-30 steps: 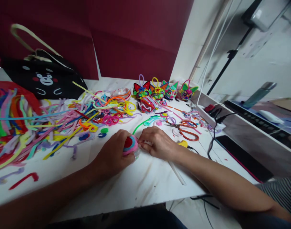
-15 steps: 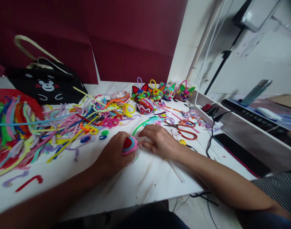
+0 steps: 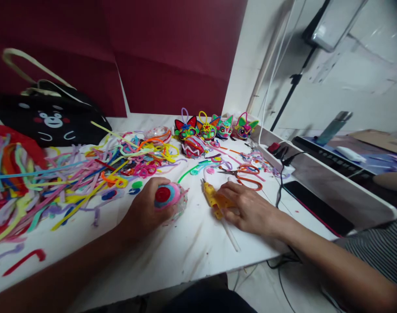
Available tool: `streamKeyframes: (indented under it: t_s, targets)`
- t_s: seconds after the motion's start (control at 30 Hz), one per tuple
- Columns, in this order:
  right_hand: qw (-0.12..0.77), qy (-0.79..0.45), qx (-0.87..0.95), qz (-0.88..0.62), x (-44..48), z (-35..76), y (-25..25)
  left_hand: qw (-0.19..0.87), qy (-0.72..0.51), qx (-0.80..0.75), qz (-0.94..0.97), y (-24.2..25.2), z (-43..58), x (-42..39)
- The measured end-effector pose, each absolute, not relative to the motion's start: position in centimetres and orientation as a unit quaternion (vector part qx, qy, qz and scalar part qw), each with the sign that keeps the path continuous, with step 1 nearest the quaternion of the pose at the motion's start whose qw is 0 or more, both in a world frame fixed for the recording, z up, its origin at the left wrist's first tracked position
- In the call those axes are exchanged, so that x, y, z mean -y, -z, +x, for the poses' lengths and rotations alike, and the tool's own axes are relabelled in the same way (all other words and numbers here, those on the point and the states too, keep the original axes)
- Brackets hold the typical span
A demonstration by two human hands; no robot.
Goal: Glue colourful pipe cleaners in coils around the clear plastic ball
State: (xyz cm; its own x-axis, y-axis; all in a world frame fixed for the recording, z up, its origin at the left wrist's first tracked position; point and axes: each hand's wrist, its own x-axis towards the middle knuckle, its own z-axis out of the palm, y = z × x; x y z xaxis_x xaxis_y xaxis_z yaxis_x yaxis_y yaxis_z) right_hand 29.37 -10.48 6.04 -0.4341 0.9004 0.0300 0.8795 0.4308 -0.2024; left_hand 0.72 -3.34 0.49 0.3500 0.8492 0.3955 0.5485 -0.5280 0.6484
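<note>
Closed around a clear plastic ball is my left hand [image 3: 145, 208]. Part of this ball [image 3: 180, 208] is covered by a coiled pipe-cleaner disc [image 3: 167, 195] in red, blue and pink. To its right, my right hand [image 3: 246, 206] has its fingers wrapped round a yellow hot glue gun [image 3: 213, 199], whose nozzle points away from me. A clear glue stick [image 3: 230, 234] trails from the gun's back end. Beyond my hands lie a green pipe cleaner [image 3: 188, 171], a small pink coil [image 3: 210, 171] and orange-handled scissors [image 3: 247, 174].
Cut pipe cleaners [image 3: 87, 174] heap up on the left before a black bag [image 3: 51, 121]. Several finished cat-eared ornaments [image 3: 206, 128] stand at the back. A black phone [image 3: 311, 206] lies by a raised ledge [image 3: 342, 187] on the right, with cables [image 3: 281, 182] beside it.
My right hand has left the ball's side, moved right and closed on the glue gun. My left hand still holds the ball, its coiled disc now turned more toward me.
</note>
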Motion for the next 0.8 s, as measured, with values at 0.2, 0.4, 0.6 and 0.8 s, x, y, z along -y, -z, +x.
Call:
streamKeyframes:
  t_s: [0.2,0.4,0.6,0.8]
  targets:
    - [0.008,-0.067,0.831,-0.552,10.0,29.0,-6.1,0.215,-0.405,-0.378,0.804,0.0,0.0,3.1]
    - [-0.037,-0.055,0.833,-0.55,9.0,29.5,-5.4,0.264,-0.435,-0.321,0.799,-0.8,0.1,3.7]
    - [0.028,-0.044,0.833,-0.551,8.9,29.7,-4.3,0.379,-0.467,-0.37,0.708,-1.6,0.5,4.0]
    - [0.333,-0.102,0.849,-0.396,10.5,30.0,-5.0,0.47,-0.459,-0.405,0.637,-1.7,0.7,3.3]
